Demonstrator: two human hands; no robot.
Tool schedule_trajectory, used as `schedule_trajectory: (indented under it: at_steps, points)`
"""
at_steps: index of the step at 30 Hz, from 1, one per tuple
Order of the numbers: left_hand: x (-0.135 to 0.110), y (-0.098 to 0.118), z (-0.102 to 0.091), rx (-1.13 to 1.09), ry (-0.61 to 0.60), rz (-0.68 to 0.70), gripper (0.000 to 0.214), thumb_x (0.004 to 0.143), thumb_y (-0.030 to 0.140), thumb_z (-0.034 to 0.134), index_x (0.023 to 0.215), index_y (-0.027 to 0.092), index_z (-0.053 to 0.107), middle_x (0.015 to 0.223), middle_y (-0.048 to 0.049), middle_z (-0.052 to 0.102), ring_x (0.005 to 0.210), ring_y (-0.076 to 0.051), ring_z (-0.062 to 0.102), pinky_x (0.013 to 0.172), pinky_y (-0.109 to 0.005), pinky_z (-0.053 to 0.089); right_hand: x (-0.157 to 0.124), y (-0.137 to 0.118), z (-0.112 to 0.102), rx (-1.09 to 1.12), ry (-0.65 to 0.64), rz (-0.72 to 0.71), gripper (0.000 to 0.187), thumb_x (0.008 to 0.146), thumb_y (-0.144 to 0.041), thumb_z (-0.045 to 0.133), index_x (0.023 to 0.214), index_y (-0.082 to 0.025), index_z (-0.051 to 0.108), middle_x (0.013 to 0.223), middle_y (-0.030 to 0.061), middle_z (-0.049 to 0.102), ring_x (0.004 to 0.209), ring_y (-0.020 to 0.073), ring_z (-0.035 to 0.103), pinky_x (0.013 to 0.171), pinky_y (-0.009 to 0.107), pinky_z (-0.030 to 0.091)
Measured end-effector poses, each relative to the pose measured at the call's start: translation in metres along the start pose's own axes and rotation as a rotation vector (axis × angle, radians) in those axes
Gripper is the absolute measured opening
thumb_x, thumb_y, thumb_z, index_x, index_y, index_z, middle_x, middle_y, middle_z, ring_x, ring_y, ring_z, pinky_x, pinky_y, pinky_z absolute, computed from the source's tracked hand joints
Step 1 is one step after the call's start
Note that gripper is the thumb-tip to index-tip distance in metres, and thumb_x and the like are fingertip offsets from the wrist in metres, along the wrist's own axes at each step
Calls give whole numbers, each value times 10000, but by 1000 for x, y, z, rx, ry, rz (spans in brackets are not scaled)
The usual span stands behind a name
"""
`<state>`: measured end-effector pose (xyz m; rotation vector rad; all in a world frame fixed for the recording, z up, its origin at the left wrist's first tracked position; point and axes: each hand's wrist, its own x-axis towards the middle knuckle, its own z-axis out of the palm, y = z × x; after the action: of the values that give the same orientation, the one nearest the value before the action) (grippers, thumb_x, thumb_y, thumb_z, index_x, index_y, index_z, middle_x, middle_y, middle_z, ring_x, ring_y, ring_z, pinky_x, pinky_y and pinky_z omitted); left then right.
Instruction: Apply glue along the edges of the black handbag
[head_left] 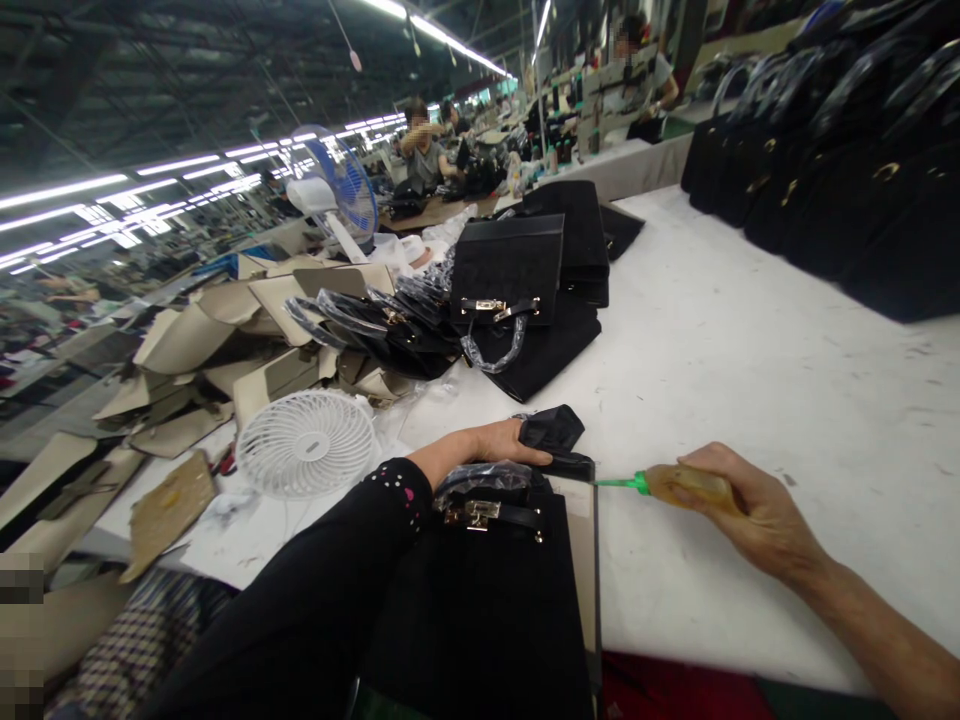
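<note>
A black handbag [487, 600] with a gold clasp and a plastic-wrapped handle stands at the near edge of the white table [750, 350]. My left hand [499, 443] reaches over its top, fingers pressed on a small black strap piece [555, 435] at the bag's far corner. My right hand [739, 505] is closed round the amber handle of a screwdriver [675, 485] with a green collar, its tip pointing left at that strap piece.
A small white fan [306, 443] lies left of the bag. More black handbags [510, 265] and wrapped handles pile up beyond, with tan cardboard inserts [187, 340] to the left. A row of finished bags [847, 170] lines the right. Other people work at far benches.
</note>
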<state>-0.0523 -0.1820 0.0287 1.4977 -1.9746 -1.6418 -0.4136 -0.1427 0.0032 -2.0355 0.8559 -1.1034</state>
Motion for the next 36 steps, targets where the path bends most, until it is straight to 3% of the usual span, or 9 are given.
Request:
schedule_trajectory:
  at_steps: [7,14,27,32,36]
  points:
    - [0,-3,-3,26,-36,9,372,754,489,794,883,157,690,867,-6,650,804,-164,570,783,-291,495,0,-7,1,-33,-16,-128,169,1006,-275,616,1170,-313,637,912,18,691,743,172,703,620,287,576]
    - [1,-7,-3,22,-23,-15,405,739,521,799,863,156,676,835,-3,654,778,-166,580,778,-300,497,-3,-9,-6,-74,28,-61,133,996,-316,624,1126,-327,653,915,22,700,727,195,700,569,307,559]
    - [0,-5,-1,-1,10,-39,394,719,493,823,828,152,659,777,10,637,731,-152,558,750,-294,492,0,-15,1,-21,16,-80,128,980,-304,654,1105,-317,677,876,16,702,699,190,689,584,309,559]
    - [-1,-2,0,-12,8,-48,389,706,478,835,817,149,659,771,6,632,729,-157,551,737,-298,489,-6,-9,0,1,58,28,137,965,-345,680,1099,-316,671,885,15,684,709,195,665,588,319,545]
    - [-2,2,0,-17,21,-57,355,703,440,833,809,154,652,766,11,624,727,-155,547,734,-291,478,-14,-7,-3,94,-56,61,123,957,-373,700,1060,-305,690,873,12,682,699,198,662,576,324,535]
